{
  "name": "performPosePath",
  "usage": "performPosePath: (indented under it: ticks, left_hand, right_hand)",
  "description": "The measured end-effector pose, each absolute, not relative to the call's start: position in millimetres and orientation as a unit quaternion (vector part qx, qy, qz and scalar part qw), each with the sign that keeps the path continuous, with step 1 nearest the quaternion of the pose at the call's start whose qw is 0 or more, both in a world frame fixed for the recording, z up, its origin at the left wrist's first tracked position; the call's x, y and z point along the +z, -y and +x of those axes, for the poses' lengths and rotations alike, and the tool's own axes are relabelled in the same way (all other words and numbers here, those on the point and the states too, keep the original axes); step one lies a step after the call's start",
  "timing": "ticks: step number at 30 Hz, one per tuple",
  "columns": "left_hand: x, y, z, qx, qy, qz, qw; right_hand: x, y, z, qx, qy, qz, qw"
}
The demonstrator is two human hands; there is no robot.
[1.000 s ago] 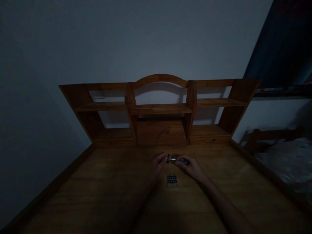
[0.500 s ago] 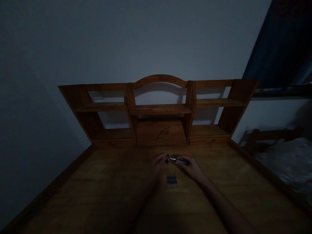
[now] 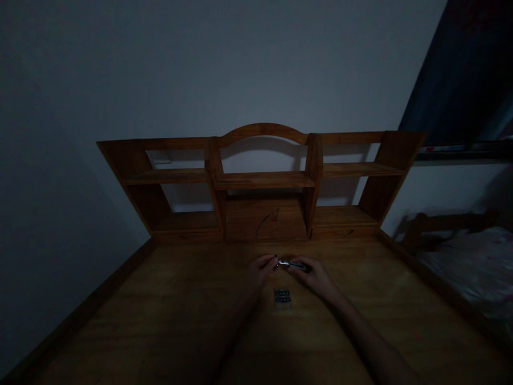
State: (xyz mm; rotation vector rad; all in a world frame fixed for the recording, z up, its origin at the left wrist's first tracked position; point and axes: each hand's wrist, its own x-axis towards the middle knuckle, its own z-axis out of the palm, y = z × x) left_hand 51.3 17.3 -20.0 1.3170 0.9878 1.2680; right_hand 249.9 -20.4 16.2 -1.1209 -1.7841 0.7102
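Observation:
My right hand (image 3: 315,271) is closed round the dark handle of a razor (image 3: 284,263) with a shiny silver neck. The razor lies nearly level, its head pointing left. At that end the fingers of my left hand (image 3: 261,267) pinch the head and cover most of it. Below the hands, on the wooden desk, rests a small clear case (image 3: 282,297) with two rows of dark pieces in it. Neither hand touches the case. The light is dim, so small details are hard to make out.
A wooden shelf unit (image 3: 264,182) with several compartments stands along the back of the desk (image 3: 160,310) against the wall. Raised edging runs down both sides of the desk. Past the right edge lies pale, crumpled material (image 3: 473,262), with a dark curtain (image 3: 460,80) above.
The fingers of my left hand have shifted slightly right and now cover more of the razor's head. My right hand has barely moved.

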Motion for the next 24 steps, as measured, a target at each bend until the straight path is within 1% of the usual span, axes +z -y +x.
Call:
performPosePath:
  ticks: [9,15,19,24]
  left_hand:
    - [-19,-17,53,0.540,-0.415,0.540,0.495]
    - [-11,-12,51,0.515,-0.419,0.554,0.501]
    - [-11,-13,51,0.514,-0.418,0.539,0.521]
    - [-21,-20,53,0.522,-0.392,0.513,0.558]
  right_hand:
    - [14,20,250,0.280,0.719,-0.452,0.448]
    - [13,20,251,0.272,0.716,-0.458,0.451]
    - [12,19,251,0.267,0.712,-0.455,0.463]
    - [13,19,251,0.259,0.711,-0.453,0.471]
